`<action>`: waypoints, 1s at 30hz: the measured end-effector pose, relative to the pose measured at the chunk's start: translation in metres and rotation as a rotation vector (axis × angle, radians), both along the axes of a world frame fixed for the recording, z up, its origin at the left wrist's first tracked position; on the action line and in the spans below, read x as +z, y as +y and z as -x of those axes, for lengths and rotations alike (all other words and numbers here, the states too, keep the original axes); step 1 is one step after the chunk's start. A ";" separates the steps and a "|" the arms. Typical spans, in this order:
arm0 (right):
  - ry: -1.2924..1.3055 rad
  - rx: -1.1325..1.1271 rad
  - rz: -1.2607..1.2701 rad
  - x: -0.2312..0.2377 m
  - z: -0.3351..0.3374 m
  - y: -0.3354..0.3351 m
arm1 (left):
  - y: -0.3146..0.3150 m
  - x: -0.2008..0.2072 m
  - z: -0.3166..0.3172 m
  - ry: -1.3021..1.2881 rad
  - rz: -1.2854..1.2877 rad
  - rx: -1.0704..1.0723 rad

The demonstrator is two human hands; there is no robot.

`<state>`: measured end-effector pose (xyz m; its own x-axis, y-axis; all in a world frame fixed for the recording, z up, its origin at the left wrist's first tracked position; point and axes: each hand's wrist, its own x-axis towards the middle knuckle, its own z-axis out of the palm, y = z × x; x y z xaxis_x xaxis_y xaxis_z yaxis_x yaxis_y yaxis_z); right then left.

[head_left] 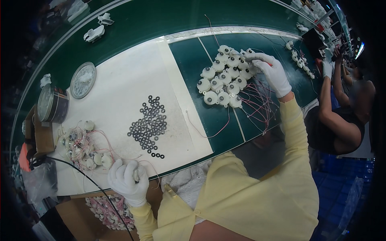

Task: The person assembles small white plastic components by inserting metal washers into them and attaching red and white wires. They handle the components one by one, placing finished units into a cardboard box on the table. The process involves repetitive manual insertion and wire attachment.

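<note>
My left hand (126,181), in a white glove, is closed around a small round white motor (140,174) at the table's front edge. Thin wires trail beside it. My right hand (274,75), also gloved, reaches to the right edge of a cluster of white motors (225,76) with dark centres. Its fingers are bent together there; what they grip, if anything, is hidden. Pink and red wires (259,100) spread from the cluster below that hand. Between my hands, many black rings (148,124) lie on a white sheet (177,136).
A loose pile of wired motors (82,144) lies left, near a tub (53,104) and round lid (83,80). Below the table edge, a cardboard box (76,215) holds more motors. A black cable (90,178) crosses the left side. A co-worker (341,116) sits at right.
</note>
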<state>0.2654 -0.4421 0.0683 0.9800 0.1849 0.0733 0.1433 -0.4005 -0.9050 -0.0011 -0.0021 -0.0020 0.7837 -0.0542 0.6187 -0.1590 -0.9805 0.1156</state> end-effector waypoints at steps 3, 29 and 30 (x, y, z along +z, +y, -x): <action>0.001 0.014 0.032 0.000 0.002 -0.003 | 0.000 0.000 0.001 0.004 0.004 0.001; -0.050 -0.064 -0.100 0.012 0.021 -0.001 | 0.001 0.000 -0.004 -0.044 -0.025 -0.012; -0.035 -0.072 -0.134 0.012 0.019 0.001 | 0.001 0.000 -0.004 -0.043 -0.023 -0.014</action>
<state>0.2467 -0.4410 0.0802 0.9868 0.1008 0.1267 0.1508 -0.2866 -0.9461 0.0031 -0.0011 -0.0017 0.7555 -0.0796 0.6503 -0.1773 -0.9804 0.0860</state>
